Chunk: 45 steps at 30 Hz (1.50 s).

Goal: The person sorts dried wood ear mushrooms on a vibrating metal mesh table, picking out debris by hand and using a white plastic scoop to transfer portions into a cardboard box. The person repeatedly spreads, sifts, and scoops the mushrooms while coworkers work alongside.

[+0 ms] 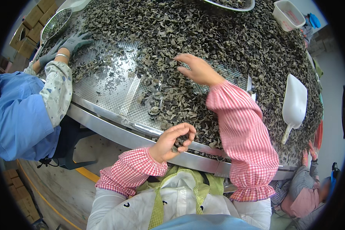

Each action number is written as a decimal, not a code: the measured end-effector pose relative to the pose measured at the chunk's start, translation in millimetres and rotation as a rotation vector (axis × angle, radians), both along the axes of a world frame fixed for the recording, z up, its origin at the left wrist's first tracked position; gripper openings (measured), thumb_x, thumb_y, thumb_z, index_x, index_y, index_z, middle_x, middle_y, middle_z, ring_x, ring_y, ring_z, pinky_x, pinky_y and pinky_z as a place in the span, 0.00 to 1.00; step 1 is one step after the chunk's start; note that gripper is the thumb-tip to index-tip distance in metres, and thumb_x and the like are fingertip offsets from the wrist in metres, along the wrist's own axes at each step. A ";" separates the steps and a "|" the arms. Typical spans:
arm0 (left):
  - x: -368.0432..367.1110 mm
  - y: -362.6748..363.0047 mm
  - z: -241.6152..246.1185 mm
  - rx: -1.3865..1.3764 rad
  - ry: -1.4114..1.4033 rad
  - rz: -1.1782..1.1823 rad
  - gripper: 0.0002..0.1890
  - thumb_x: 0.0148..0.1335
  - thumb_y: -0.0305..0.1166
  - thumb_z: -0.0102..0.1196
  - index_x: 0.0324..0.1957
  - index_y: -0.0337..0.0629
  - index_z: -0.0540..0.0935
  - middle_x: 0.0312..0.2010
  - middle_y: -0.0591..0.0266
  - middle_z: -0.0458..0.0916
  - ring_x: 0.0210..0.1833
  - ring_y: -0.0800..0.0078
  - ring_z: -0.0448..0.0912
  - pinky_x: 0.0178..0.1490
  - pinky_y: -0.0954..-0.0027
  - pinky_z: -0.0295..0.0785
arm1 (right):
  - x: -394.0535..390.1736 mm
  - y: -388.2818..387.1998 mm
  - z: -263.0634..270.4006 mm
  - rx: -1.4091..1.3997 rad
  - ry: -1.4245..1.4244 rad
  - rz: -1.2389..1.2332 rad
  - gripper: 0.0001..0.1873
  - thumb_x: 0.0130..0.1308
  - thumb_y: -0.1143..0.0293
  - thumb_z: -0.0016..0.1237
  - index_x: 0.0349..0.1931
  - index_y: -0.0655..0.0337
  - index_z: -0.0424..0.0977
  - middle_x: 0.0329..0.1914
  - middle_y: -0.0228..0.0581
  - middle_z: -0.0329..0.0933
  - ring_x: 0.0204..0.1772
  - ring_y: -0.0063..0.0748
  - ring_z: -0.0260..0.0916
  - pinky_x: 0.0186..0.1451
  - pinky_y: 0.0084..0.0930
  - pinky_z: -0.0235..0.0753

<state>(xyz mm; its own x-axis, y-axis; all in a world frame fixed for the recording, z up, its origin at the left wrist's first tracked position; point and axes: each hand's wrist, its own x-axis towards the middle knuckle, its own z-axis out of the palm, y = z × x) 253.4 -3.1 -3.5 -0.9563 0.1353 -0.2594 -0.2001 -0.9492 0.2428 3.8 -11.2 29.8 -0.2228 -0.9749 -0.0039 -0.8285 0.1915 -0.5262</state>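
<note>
Dark, curled pieces of what looks like dried wood ear fungus (166, 31) cover much of a perforated metal mesh table (107, 92). My left hand (172, 140) is curled at the table's near metal rim, with a few dark fungus pieces (178, 141) in its cupped palm. Farther in, my right hand (199, 69) reaches over the fungus, fingers spread and slightly blurred. Nothing shows between its thumb and fingers. Below it, a looser heap of pieces (178, 99) spreads toward the rim.
A white plastic scoop (295, 100) lies on the pile at right. A clear plastic tub (289, 15) and a metal tray (248, 6) stand farther back. At left, a co-worker's gloved hands (74, 43) rest near a perforated metal basket (57, 24). Another person's hands (309, 153) are at right.
</note>
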 end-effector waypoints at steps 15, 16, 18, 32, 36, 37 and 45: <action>10.6 -1.0 -0.5 0.052 0.054 -0.036 0.10 0.70 0.34 0.44 0.44 0.38 0.74 0.31 0.63 0.73 0.28 0.80 0.69 0.20 0.84 0.62 | 32.2 84.1 37.5 0.293 -0.056 0.390 0.21 0.69 0.53 0.41 0.60 0.46 0.68 0.68 0.45 0.61 0.68 0.53 0.58 0.68 0.45 0.62; 9.5 -0.2 -0.7 0.045 0.044 -0.060 0.10 0.69 0.34 0.45 0.43 0.38 0.74 0.31 0.63 0.73 0.29 0.81 0.69 0.21 0.84 0.62 | 26.8 80.2 43.2 0.269 -0.052 0.346 0.21 0.70 0.55 0.41 0.61 0.48 0.68 0.68 0.45 0.62 0.69 0.50 0.58 0.69 0.45 0.60; 7.7 1.1 -1.3 0.047 0.048 -0.072 0.10 0.69 0.34 0.45 0.43 0.38 0.74 0.32 0.63 0.74 0.29 0.81 0.69 0.21 0.84 0.63 | 15.6 66.3 49.7 0.213 -0.014 0.231 0.22 0.70 0.58 0.41 0.60 0.57 0.68 0.66 0.46 0.64 0.69 0.46 0.59 0.69 0.43 0.60; 6.7 -3.0 -1.2 0.058 0.034 -0.015 0.11 0.70 0.33 0.43 0.45 0.36 0.73 0.33 0.61 0.73 0.29 0.81 0.69 0.22 0.84 0.63 | 82.0 -64.8 -28.0 0.105 0.243 0.275 0.30 0.67 0.39 0.34 0.67 0.33 0.57 0.76 0.38 0.44 0.76 0.63 0.32 0.70 0.72 0.31; 7.1 -3.1 -0.6 0.048 0.027 -0.031 0.11 0.70 0.33 0.43 0.45 0.36 0.72 0.33 0.59 0.73 0.29 0.80 0.68 0.22 0.83 0.63 | 89.1 1.9 -18.2 0.169 0.224 0.364 0.29 0.67 0.40 0.35 0.65 0.34 0.60 0.75 0.38 0.47 0.74 0.66 0.38 0.66 0.76 0.41; 7.1 -3.0 -0.4 0.048 0.033 -0.034 0.11 0.70 0.33 0.43 0.45 0.36 0.72 0.33 0.59 0.73 0.29 0.79 0.69 0.22 0.83 0.63 | 85.9 20.2 -12.3 0.162 0.279 0.382 0.29 0.66 0.40 0.36 0.66 0.34 0.60 0.75 0.37 0.47 0.74 0.66 0.39 0.65 0.76 0.41; 7.6 -3.2 0.4 0.035 0.050 -0.020 0.10 0.70 0.32 0.43 0.44 0.37 0.74 0.32 0.63 0.72 0.29 0.81 0.68 0.21 0.84 0.63 | 73.8 133.6 25.2 0.353 0.269 0.179 0.23 0.64 0.51 0.47 0.60 0.38 0.69 0.75 0.35 0.47 0.75 0.59 0.41 0.67 0.72 0.43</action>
<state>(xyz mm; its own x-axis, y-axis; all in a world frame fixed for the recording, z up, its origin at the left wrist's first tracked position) 260.9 -6.3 -3.1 -0.9650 0.1625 -0.2058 -0.2073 -0.9534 0.2193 77.6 122.5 55.0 -0.0901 -0.9475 -0.3068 -0.9627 0.1618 -0.2170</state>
